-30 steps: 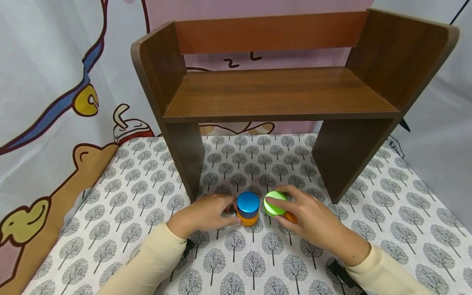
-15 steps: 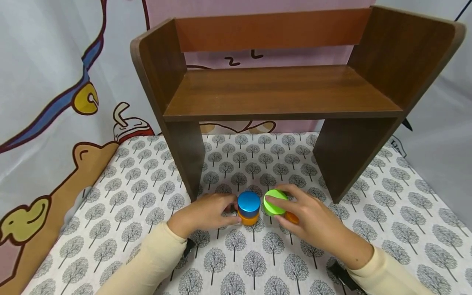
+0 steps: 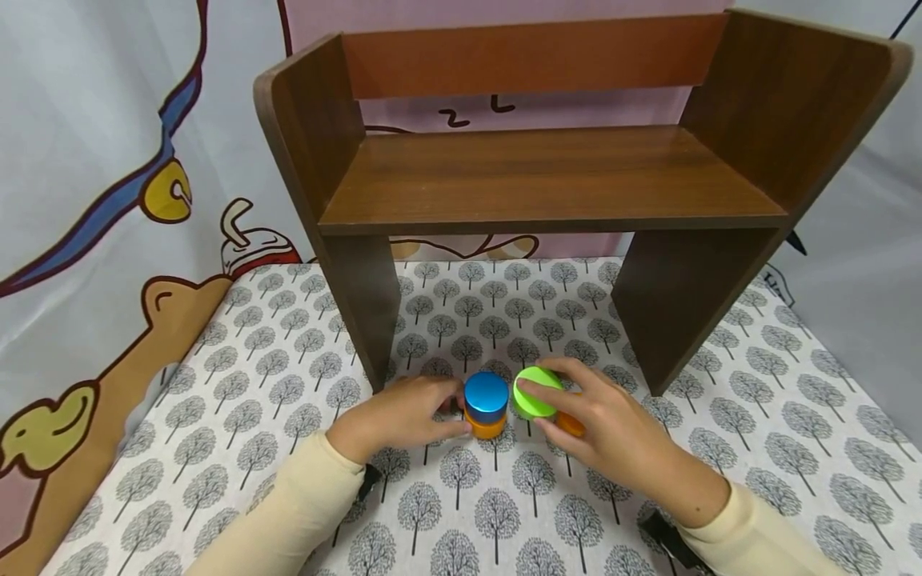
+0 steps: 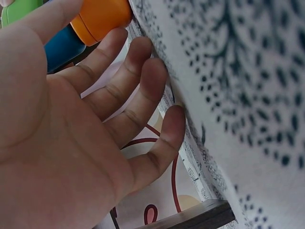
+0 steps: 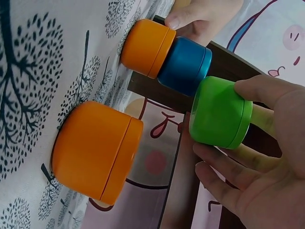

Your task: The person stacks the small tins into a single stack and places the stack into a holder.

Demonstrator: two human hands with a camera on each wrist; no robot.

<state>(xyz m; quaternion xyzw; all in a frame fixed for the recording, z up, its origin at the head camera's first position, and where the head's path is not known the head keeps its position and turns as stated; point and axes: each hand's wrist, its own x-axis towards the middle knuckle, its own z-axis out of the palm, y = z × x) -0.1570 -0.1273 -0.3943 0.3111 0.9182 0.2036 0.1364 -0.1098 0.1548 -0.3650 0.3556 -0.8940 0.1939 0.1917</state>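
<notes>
Two small round lidded jars stand stacked, a blue jar (image 3: 486, 390) on top of an orange jar (image 3: 486, 430). My left hand (image 3: 403, 414) holds the lower orange jar from the left, thumb at its near side and index finger behind; the other fingers spread loosely in the left wrist view. My right hand (image 3: 612, 424) grips a lime-green jar (image 5: 220, 112) between thumb and fingertips, raised off the cloth just right of the blue jar. Below the right hand, a second orange jar (image 5: 97, 151) stands on the cloth, partly hidden in the head view.
A brown wooden shelf unit (image 3: 555, 180) stands behind the jars, its two side panels reaching down to the table on either side. The tree-print cloth (image 3: 468, 512) covers the table. Cartoon-printed curtains (image 3: 86, 120) hang at the back and left.
The green jar in my right hand has shifted very slightly left, toward the blue jar. My left hand and the stack keep their places; the head view has tilted a little.
</notes>
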